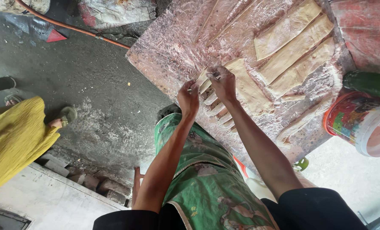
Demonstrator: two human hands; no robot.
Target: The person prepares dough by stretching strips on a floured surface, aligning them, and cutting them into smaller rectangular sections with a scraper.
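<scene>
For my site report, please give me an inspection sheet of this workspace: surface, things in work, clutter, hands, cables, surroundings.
Surface: floured wooden board, worn and stained.
Things in work: dough sheet cut at its near end into narrow dough strips; three long dough pieces lie beyond it.
Clutter: printed plastic bucket and dark green bottle by the board's edge.
Hands: left hand and right hand both pinch at the strips' end.
Cables: orange hose across the ground.
Surroundings: wet grey ground; another person in yellow cloth, sandalled foot; bricks.
</scene>
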